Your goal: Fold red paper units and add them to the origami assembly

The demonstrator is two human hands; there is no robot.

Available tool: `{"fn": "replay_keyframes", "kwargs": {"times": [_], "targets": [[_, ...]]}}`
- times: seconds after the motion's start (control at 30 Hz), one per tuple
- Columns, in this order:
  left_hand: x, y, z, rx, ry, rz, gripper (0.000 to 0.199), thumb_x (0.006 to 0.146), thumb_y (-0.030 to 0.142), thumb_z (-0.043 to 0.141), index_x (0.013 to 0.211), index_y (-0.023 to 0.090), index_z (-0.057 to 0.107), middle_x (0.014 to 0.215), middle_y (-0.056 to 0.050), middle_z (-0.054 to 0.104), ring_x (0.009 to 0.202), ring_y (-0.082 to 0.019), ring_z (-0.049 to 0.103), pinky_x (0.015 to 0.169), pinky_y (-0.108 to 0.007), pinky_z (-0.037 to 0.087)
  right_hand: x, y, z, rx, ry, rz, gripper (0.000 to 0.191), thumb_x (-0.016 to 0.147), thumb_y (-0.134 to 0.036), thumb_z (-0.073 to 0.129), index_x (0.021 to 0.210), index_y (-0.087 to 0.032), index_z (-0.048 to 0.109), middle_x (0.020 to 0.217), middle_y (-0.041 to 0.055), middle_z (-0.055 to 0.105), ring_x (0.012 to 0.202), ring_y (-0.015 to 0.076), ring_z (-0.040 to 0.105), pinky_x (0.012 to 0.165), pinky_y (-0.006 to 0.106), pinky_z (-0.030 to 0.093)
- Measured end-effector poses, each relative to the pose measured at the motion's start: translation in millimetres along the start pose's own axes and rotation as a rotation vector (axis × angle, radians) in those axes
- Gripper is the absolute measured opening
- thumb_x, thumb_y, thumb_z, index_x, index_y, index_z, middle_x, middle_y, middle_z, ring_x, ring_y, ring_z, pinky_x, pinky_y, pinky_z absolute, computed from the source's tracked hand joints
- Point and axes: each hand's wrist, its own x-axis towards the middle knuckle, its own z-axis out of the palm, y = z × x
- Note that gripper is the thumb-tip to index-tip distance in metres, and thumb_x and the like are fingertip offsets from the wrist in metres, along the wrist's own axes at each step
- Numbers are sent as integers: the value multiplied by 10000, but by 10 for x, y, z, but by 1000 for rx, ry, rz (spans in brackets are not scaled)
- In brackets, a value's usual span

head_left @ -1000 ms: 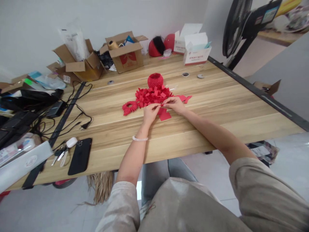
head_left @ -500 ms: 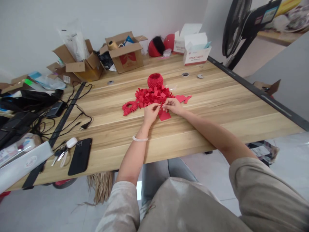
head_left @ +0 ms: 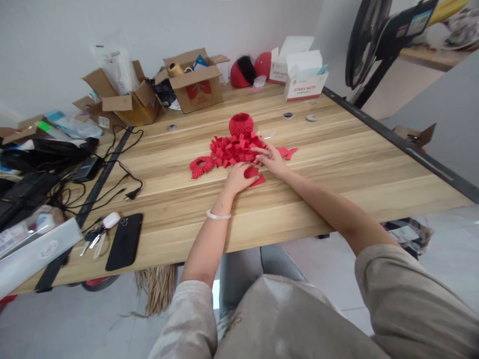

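A pile of folded red paper pieces (head_left: 234, 148) lies mid-table, with a round red paper bowl (head_left: 241, 124) behind it and a red paper ring (head_left: 201, 167) to its left. My left hand (head_left: 239, 178) has its thumb and fingers apart over flat red paper (head_left: 258, 178) at the front of the pile. At the pile's right front edge, my right hand (head_left: 271, 158) has its fingers spread, with nothing visible held in them. More red paper (head_left: 287, 152) lies just right of that hand.
Open cardboard boxes (head_left: 198, 89) and sticky note boxes (head_left: 305, 82) line the back. Cables (head_left: 125, 172), keys (head_left: 97, 237) and a black phone (head_left: 124, 242) are on the left. Two tape rolls (head_left: 288, 115) lie behind right. A black fan (head_left: 368, 45) stands beyond the table.
My hands have parted from their pinch together. The left has come down over the flat red paper, and the right has opened and moved slightly forward to the pile.
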Motion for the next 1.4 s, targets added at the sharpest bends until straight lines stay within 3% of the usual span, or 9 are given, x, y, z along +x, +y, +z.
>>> {"fn": "replay_keyframes", "kwargs": {"times": [0.17, 0.4, 0.6, 0.77, 0.93, 1.07, 1.23, 1.4], "targets": [[-15, 17, 7, 76, -73, -18, 663, 658, 623, 621, 1181, 218, 580, 1267, -107, 516, 1183, -306, 444, 1022, -475, 314, 1, 10, -5, -21, -18, -14, 718, 766, -422, 598, 1389, -287, 268, 1249, 103, 560, 761, 153, 639, 692, 333, 551], [5, 13, 9, 69, -93, -26, 413, 705, 513, 640, 984, 208, 640, 1225, -69, 542, 1149, -270, 454, 991, -428, 336, -5, 9, 8, 65, -6, 41, 535, 721, -381, 653, 1201, -214, 485, 1003, 71, 668, 634, 113, 600, 640, 296, 543], [18, 10, 11, 2, -82, -21, 319, 701, 460, 664, 865, 187, 645, 1056, -67, 602, 1024, -251, 518, 929, -403, 376, -25, -53, 32, 85, 19, 51, 409, 711, -379, 667, 1054, -187, 555, 819, 26, 671, 597, 94, 583, 602, 249, 518], [19, 8, 26, -50, -41, -13, 289, 673, 418, 701, 832, 182, 647, 973, -67, 633, 945, -246, 555, 884, -397, 398, -40, -100, 37, 52, 32, 96, 375, 717, -388, 655, 1015, -181, 563, 804, 25, 669, 593, 88, 575, 593, 234, 509], [27, 0, 41, -193, 1, -18, 326, 634, 327, 739, 900, 167, 639, 855, -39, 656, 798, -182, 582, 746, -300, 447, -40, -96, 33, 52, 33, 94, 343, 728, -367, 641, 998, -168, 567, 792, 27, 663, 577, 79, 562, 577, 222, 494], [36, -7, 40, -266, -7, -36, 176, 673, 261, 692, 808, 153, 662, 709, -4, 623, 644, -127, 549, 628, -245, 429, -41, -89, 37, 81, 38, 76, 332, 721, -350, 650, 982, -161, 571, 757, 18, 655, 564, 78, 557, 563, 219, 482], [37, -10, 41, -282, -30, 8, 76, 717, 219, 643, 749, 157, 674, 654, 3, 607, 601, -111, 533, 613, -236, 422, -39, -94, 44, 77, 42, 82, 335, 713, -359, 652, 970, -161, 567, 733, 9, 652, 554, 76, 551, 558, 215, 474], [32, -9, 47, -240, 16, 64, 124, 777, 255, 591, 768, 164, 676, 709, -21, 623, 645, -124, 548, 646, -250, 437, -41, -115, 51, 58, 44, 93, 338, 708, -380, 652, 956, -167, 566, 732, 13, 652, 553, 77, 547, 561, 217, 480]]}}
